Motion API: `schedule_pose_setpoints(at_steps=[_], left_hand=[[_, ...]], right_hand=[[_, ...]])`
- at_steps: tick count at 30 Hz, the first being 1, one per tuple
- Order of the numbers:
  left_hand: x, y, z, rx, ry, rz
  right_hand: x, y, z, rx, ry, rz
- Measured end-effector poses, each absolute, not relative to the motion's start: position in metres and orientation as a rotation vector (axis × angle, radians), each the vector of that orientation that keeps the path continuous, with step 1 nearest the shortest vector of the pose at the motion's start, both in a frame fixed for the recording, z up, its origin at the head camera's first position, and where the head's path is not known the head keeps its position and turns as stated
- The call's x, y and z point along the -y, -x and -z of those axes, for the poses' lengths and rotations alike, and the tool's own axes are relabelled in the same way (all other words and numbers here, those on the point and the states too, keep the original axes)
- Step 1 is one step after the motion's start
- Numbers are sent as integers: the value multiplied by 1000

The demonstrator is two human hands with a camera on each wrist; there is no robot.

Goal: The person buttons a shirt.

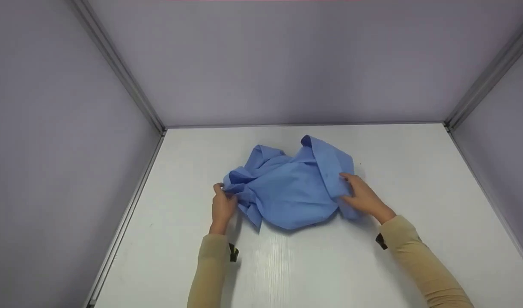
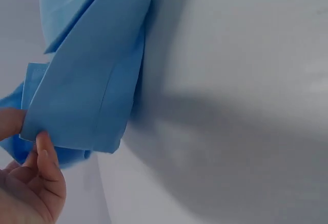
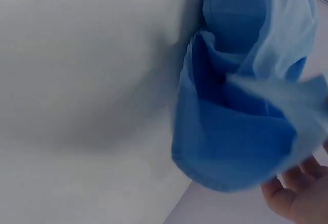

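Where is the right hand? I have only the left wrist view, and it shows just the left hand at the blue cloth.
Observer: The right hand is gripping the right side of the blue cloth.
Operator: How does the fabric look beside that hand?
Observer: The right wrist view shows it gaping in an open fold, its hollow a darker blue.
Operator: Is the whole piece lying flat?
Observer: No, the head view shows it rumpled, bunched most tightly near the left hand.
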State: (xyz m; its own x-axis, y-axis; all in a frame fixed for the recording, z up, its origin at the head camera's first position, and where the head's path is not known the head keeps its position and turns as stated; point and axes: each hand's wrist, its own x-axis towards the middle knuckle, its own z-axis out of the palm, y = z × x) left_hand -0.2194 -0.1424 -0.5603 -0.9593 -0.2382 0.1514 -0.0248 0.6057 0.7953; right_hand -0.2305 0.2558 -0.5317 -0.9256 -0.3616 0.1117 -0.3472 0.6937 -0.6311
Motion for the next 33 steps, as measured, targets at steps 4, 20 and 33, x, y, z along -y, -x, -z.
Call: schedule_pose_setpoints(at_steps=[4, 20, 33], left_hand=[[131, 220, 554, 2508, -98, 1282], [117, 208, 478, 1941, 40, 1621], [164, 221, 485, 1475, -328, 1824]], right_hand=[[-231, 221, 541, -2851, 811, 820], [-181, 224, 571, -3043, 720, 93], [-189, 237, 564, -3198, 851, 331]])
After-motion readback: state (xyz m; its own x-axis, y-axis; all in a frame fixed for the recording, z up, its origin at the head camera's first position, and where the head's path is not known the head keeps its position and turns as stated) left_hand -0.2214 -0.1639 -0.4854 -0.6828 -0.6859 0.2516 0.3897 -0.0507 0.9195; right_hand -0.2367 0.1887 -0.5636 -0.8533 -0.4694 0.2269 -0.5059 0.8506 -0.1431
